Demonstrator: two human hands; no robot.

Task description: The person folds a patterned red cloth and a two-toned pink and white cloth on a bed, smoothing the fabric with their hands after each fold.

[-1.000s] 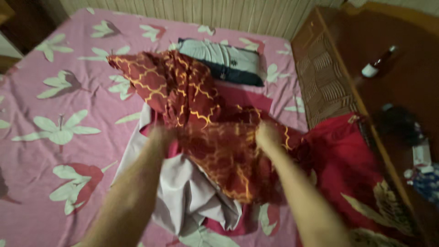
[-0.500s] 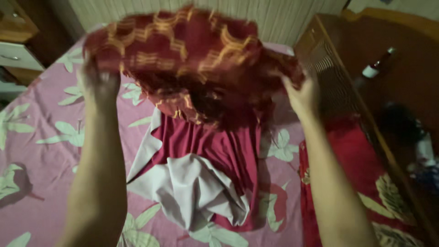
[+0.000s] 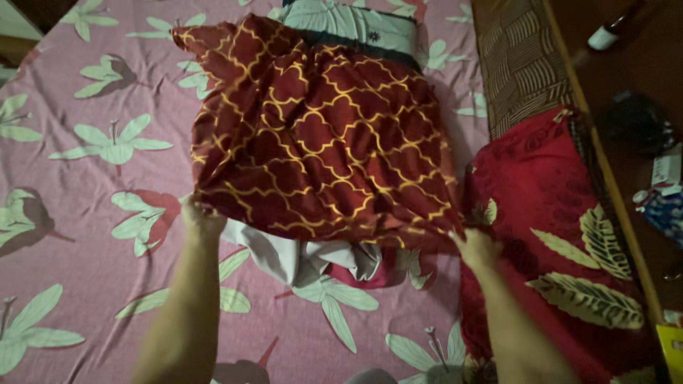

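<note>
A dark red cloth with a yellow lattice pattern (image 3: 320, 135) lies spread flat on the bed. My left hand (image 3: 200, 217) grips its near left corner. My right hand (image 3: 475, 245) grips its near right corner. Under the near edge of the cloth, a grey and maroon garment (image 3: 313, 259) sticks out. Both forearms reach in from the bottom of the view.
The bed has a pink sheet with pale green flowers (image 3: 85, 185). A grey and dark blue pillow (image 3: 348, 21) lies beyond the cloth. A red pillow with leaf print (image 3: 555, 213) sits at right. A brown side table (image 3: 626, 85) holds a bottle (image 3: 608, 32) and small items.
The patterned cloth was bunched, then lifted and shaken in the air; now it lies spread flat over the garment, with both hands lowered at its near corners.
</note>
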